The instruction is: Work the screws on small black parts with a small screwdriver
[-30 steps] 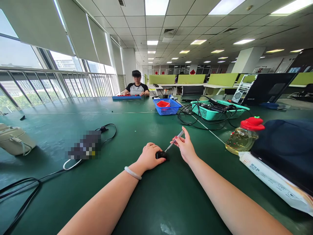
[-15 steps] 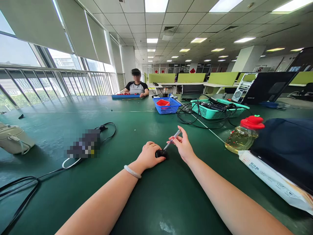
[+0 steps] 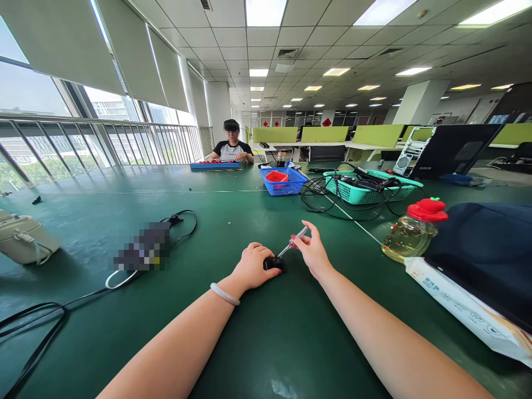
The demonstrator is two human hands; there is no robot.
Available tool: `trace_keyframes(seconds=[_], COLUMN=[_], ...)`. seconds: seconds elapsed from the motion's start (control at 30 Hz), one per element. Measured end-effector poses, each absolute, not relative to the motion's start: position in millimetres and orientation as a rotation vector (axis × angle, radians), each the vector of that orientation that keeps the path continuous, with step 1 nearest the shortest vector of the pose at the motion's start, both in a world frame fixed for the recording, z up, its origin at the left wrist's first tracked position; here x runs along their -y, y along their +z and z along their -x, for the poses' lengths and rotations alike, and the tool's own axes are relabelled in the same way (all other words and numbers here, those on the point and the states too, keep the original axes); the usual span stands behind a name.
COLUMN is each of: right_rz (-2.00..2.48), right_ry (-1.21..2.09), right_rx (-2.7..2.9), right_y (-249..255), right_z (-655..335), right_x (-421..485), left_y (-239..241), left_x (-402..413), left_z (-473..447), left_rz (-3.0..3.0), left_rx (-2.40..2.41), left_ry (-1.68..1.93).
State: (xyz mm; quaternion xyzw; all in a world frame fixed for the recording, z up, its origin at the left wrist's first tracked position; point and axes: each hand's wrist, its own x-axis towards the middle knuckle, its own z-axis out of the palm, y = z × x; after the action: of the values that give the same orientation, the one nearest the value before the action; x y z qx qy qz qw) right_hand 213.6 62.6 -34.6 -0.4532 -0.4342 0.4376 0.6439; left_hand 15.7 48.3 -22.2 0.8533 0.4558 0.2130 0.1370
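Note:
My left hand (image 3: 253,266) rests on the green table (image 3: 249,343), its fingers curled over a small black part (image 3: 274,264) and holding it down. A pale bangle sits on that wrist. My right hand (image 3: 312,252) pinches a slim screwdriver (image 3: 296,241) with a clear handle. The tool slants down to the left, and its tip meets the black part.
A bottle of yellow liquid with a red cap (image 3: 409,231) stands at right beside a dark blue bag (image 3: 490,249) and a white packet (image 3: 465,310). Black cables (image 3: 50,316) lie at left. Blue (image 3: 285,182) and teal (image 3: 369,188) baskets stand farther back. A person (image 3: 231,145) sits at the far end.
My right hand has turned slightly on the screwdriver, with the forefinger now folded down onto the handle. My left hand and the black part have stayed put.

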Motion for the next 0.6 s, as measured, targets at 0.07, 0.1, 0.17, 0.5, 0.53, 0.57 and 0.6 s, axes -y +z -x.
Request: trace_keyframes(seconds=[0.07, 0.1, 0.17, 0.5, 0.53, 0.57, 0.6], right_rz=[1.038, 1.043, 1.066, 1.113, 1.11, 1.106, 1.099], right_ry=[1.011, 1.023, 1.06, 1.127, 1.131, 1.138, 1.148], right_rx=[0.978, 0.967, 0.931, 0.846, 0.834, 0.82, 0.807], right_y=[-35.0, -35.1, -35.1, -32.9, -32.7, -32.6, -32.6], right_z=[-215.0, -215.7, -216.6, -216.0, -216.0, -216.1, -216.3], right_x=[-63.1, -63.2, -63.3, -61.7, -61.5, -61.5, -61.5], left_y=[-23.0, -23.3, -23.2, -19.8, -20.1, -20.5, -20.9], left_x=[-48.9, -49.1, -49.0, -46.4, -46.5, -46.6, -46.7], left_z=[-15.7, -15.7, -15.7, -16.1, -16.0, -15.8, -15.7], left_rz=[-2.478, -2.481, -2.484, -2.465, -2.463, -2.462, -2.462], left_rx=[-1.314, -1.312, -1.31, -1.321, -1.319, -1.317, -1.316], left_ry=[0.624, 0.626, 0.627, 0.615, 0.619, 0.622, 0.624])
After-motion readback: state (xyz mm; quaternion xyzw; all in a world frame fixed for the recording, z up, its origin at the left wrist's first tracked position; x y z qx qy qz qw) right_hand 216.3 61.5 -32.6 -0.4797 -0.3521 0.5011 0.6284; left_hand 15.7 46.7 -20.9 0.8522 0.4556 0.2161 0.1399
